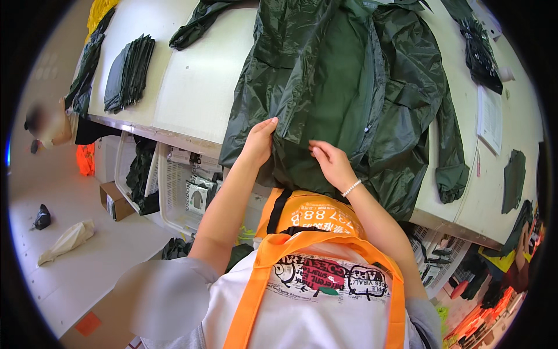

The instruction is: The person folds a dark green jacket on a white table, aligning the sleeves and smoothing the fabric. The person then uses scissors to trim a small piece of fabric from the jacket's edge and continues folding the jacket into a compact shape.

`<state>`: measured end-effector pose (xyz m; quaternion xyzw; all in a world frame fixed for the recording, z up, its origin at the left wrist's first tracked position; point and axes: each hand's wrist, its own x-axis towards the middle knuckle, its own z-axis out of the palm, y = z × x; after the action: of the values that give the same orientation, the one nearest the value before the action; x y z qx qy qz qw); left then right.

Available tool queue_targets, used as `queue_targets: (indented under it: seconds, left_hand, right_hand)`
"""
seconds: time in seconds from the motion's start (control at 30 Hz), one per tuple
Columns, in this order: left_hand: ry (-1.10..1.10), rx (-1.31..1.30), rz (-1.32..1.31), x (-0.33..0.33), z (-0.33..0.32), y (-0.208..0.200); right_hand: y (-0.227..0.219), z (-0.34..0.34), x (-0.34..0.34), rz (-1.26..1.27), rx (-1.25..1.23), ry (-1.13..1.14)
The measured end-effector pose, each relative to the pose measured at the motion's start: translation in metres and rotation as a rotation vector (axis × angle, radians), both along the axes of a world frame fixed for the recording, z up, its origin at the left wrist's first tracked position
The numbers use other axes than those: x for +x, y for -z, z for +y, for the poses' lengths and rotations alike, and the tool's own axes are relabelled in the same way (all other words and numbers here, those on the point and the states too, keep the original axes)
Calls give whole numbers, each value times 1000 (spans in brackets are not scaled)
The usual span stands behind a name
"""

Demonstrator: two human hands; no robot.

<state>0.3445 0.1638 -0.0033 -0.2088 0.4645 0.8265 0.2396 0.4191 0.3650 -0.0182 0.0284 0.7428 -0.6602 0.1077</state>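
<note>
Dark green jacket (340,75) lies open, upper center, on the worktop (195,87). Left hand (261,139) pinches its front edge; right hand (332,166) half-curled at the lining, can't tell if gripping. I'd pull lightly, hem flat.

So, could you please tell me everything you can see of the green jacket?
The jacket is dark green, of shiny, crinkled, thin-looking synthetic cloth. It lies spread open on the white table, showing a duller green inside and a zip along the opening. One sleeve lies at the right; the hem hangs over the near edge. The left hand grips one front panel; the right hand touches or nearly touches the cloth.
</note>
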Motion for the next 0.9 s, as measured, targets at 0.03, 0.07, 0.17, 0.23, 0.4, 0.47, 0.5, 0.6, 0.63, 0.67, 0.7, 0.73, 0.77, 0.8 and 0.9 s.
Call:
queue_targets:
  seconds: [0.03, 0.07, 0.17, 0.23, 0.4, 0.47, 0.5, 0.6, 0.63, 0.67, 0.7, 0.73, 0.77, 0.8, 0.9]
  left_hand:
    - [32, 0, 19, 2, 0, -3]
    - [63, 1, 39, 3, 1, -6]
    - [66, 24, 80, 8, -1, -2]
    - [13, -62, 116, 13, 5, -3]
    - [171, -640, 455, 21, 5, -6]
    - [66, -977, 624, 32, 2, -11]
    - [13, -1145, 707, 40, 2, -21]
    - [443, -955, 307, 67, 1, -42]
    - [532, -663, 61, 72, 7, -46]
    - [562, -365, -68, 72, 11, -36]
    - [424, -159, -135, 70, 19, -30]
    - [288, 52, -201, 70, 29, -24]
    - [151, 261, -267, 70, 35, -17]
    - [80, 335, -232, 70, 37, -3]
    - [-50, 143, -269, 69, 45, 29]
  right_hand:
    - [0, -15, -4, -48, -147, 53]
    - [-1, -29, -7, -94, -294, 106]
    - [-24, -61, -15, -162, -326, 461]
    - [-29, -65, -16, 76, -10, 551]
    - [-25, -62, -21, -134, -230, 363]
    - [-31, -53, -22, -236, -403, 379]
    - [-38, -47, -21, -283, -452, 435]
    - [-39, -34, -16, -347, -448, 396]
    - [-40, -32, -15, -328, -416, 352]
    - [-41, -31, -14, -309, -384, 309]
    - [-41, -31, -15, -295, -396, 304]
    - [-39, -30, -13, -282, -403, 305]
    - [-36, -29, -11, -269, -411, 306]
    - [-33, -27, -8, -289, -412, 333]
    - [-18, -18, 5, -267, -201, 416]
